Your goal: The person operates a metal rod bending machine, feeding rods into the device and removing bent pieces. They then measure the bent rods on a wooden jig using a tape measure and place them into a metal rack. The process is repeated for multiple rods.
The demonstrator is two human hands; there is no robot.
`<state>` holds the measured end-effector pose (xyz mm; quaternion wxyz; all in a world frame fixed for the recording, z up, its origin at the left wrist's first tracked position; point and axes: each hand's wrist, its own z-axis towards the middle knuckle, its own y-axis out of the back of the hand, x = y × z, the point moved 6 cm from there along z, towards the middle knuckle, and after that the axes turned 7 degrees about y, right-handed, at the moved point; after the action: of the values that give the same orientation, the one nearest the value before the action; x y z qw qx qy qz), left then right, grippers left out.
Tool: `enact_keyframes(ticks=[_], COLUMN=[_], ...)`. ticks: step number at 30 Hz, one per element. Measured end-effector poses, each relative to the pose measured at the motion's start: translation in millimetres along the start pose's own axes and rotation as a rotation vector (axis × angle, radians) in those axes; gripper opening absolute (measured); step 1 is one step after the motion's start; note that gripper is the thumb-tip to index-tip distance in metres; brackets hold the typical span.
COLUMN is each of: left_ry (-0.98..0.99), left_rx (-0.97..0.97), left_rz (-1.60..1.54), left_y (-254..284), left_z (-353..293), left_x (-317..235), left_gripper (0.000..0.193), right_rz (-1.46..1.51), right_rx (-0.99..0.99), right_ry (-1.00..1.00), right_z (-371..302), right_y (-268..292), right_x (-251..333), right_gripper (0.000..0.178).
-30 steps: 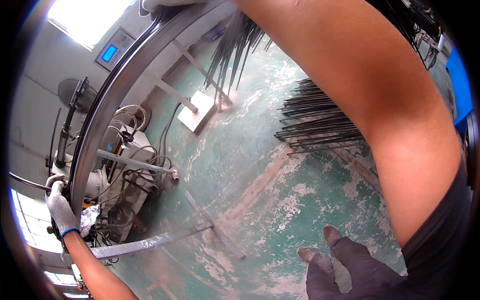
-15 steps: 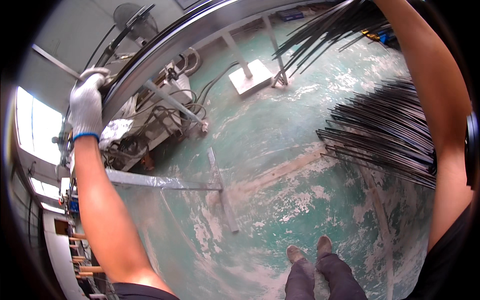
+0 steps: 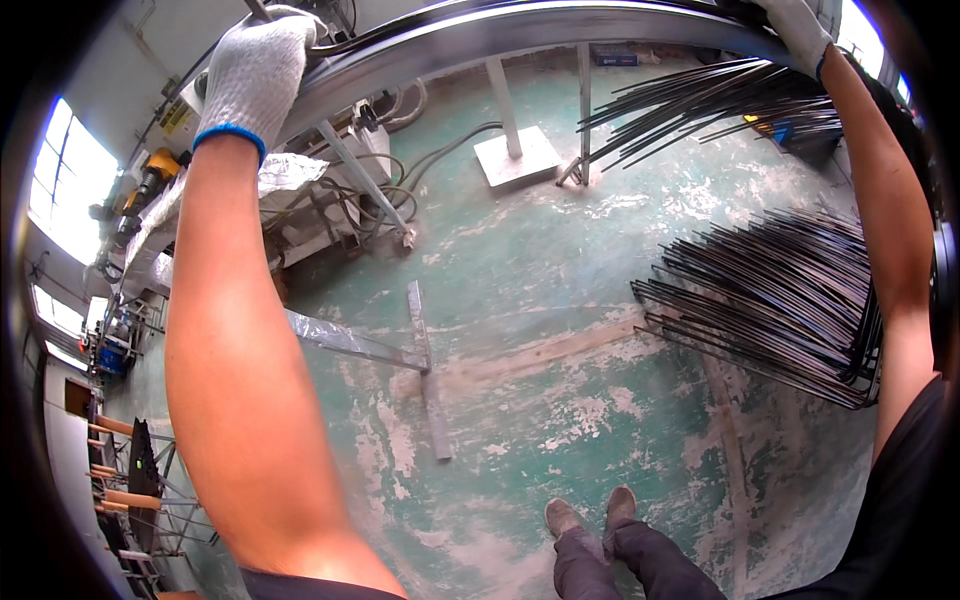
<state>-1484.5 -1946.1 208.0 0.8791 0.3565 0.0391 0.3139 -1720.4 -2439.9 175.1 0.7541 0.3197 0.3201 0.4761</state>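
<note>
My left hand (image 3: 258,75), in a white knit glove with a blue cuff, is closed at the left end of a long grey metal beam (image 3: 540,32). A narrow metal strip rises beside its fingers; what it grips is hidden by the glove. A dark, thin length runs along the beam's top from near that hand. My right hand (image 3: 797,32), also gloved, is at the beam's right end with its fingers bent over dark material, partly cut off by the upper edge. Black thin rods (image 3: 700,105) fan out below the beam near my right hand.
A larger bundle of black rods (image 3: 770,295) lies lower on the right. A white base plate (image 3: 517,157) carries a post under the beam. A T-shaped metal foot (image 3: 428,370) stands on the worn green floor (image 3: 540,420). Cables (image 3: 440,160) and machinery are at the left.
My left hand has moved right and up along the beam. My right hand has come into view at the beam's right end. The view has shifted, showing the beam more level.
</note>
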Motion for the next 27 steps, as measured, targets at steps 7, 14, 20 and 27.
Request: enact_keyframes(ticks=[7,14,20,27], left_ry=[-0.133,-0.078,0.477,0.664], left_rx=[-0.043,0.024,0.116,0.137], left_rz=[0.139,0.034,-0.656,-0.779], left_y=[-4.8,-3.2,-8.7,-9.2], left_z=[9.4,10.0,1.3,-1.1], left_x=[-1.7,-22.0,22.4,22.8], left_gripper=[0.024,0.025,0.02,0.019], right_rz=[-0.025,-0.011,0.136,0.317], right_rx=[-0.001,-0.047,-0.093,-0.167], right_ry=[-0.023,0.01,0.028,0.008], right_z=[-10.6,-25.9,-21.5,-26.6], right_y=[14.6,38.3,30.5,43.3], right_x=[-2.2,13.3,31.1,25.9], right_gripper=[0.021,0.021,0.022,0.022])
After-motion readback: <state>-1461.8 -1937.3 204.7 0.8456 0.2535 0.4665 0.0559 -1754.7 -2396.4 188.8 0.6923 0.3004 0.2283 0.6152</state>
